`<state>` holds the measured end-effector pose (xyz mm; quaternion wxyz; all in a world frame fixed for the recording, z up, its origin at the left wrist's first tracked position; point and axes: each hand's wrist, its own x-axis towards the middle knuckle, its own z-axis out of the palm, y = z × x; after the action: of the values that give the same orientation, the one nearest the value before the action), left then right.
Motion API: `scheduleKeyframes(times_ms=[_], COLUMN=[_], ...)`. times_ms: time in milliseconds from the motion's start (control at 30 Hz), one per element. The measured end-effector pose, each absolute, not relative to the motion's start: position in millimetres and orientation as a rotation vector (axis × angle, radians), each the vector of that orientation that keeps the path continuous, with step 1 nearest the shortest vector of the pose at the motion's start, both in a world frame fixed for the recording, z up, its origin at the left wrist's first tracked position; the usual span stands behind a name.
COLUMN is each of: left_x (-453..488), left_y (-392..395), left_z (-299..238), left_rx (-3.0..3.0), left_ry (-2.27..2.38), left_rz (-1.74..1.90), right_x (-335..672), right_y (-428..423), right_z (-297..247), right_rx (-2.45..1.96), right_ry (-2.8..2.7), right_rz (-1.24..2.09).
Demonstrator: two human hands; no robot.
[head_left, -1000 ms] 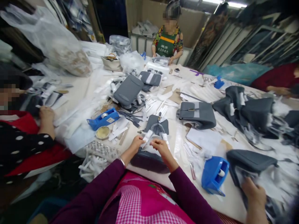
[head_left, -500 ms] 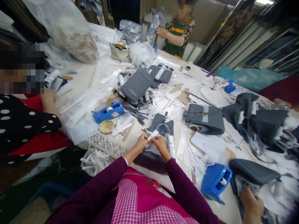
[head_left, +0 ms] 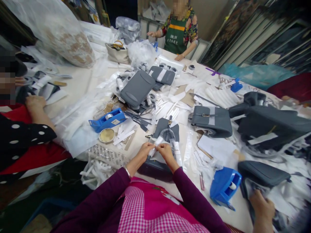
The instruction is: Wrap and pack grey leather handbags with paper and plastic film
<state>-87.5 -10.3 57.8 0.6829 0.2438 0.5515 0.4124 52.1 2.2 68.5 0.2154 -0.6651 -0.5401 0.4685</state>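
Observation:
My left hand (head_left: 143, 152) and my right hand (head_left: 164, 151) meet over a dark grey bag (head_left: 155, 166) lying at the table's near edge. Both pinch a small white wrapped piece (head_left: 155, 144) on the bag's strap, fingers closed around it. Just beyond them lies a grey bag flap with a metal clasp (head_left: 167, 128) and a clear plastic wrap. Purple sleeves cover both my arms.
Two blue tape dispensers (head_left: 108, 119) (head_left: 224, 186) sit left and right of me, with a round tin (head_left: 107, 135) nearby. Grey bags (head_left: 211, 119) (head_left: 137, 89), white paper strips and plastic cover the table. Other people work at the left, far end and right; a hand (head_left: 263, 208) holds a bag.
My hands have drawn close together on the white piece. The view shifted; the person at the far end lowered their hands to the table.

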Motion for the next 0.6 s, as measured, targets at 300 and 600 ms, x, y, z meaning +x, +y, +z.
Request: scheduleKeyframes(times_ms=[300,600], left_x=[-87,-88], left_y=[-11,-10], left_z=[61,66], left_rx=[0.551,0.558], left_ry=[1.284,1.237], left_rz=[0.917,0.924], right_x=[75,49], right_y=[-4,0], right_z=[56,40], right_rx=[-1.766,-1.804], right_ry=[-1.415,-1.304], right_rz=[1.489,1.308])
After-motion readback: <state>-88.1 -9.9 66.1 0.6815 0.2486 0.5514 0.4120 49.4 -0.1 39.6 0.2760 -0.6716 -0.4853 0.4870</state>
